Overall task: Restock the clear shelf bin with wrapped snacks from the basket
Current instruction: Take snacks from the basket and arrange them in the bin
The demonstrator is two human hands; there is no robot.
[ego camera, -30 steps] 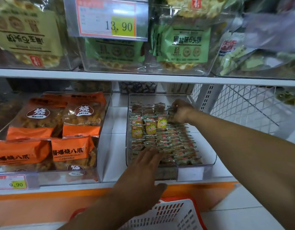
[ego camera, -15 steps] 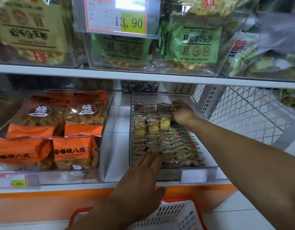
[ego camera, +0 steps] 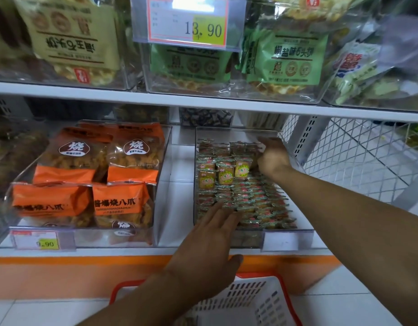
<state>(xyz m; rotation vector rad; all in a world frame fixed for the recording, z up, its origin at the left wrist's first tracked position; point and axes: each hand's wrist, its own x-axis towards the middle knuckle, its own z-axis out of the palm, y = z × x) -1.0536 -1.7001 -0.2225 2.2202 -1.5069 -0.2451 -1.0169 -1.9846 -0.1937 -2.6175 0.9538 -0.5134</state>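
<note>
The clear shelf bin (ego camera: 288,240) on the lower shelf holds rows of small wrapped snacks (ego camera: 252,201); a few (ego camera: 225,176) stand upright near the back. My left hand (ego camera: 210,245) lies flat, fingers straight, over the bin's front rim, fingertips on the front snacks. My right hand (ego camera: 272,156) reaches deep into the bin's back right corner, fingers bent among the rear snacks; what they hold is hidden. The white basket with a red rim (ego camera: 257,302) sits below my left arm.
Left of the bin, another clear bin (ego camera: 159,191) holds orange snack bags (ego camera: 123,203). The upper shelf (ego camera: 203,102) overhangs closely, carrying bins of green and yellow bags and a 13.90 price tag (ego camera: 186,22). White wire mesh (ego camera: 358,161) stands on the right.
My right hand has slid a little farther back toward the bin's rear right corner. My left hand stays on the front snacks. The view has shifted slightly.
</note>
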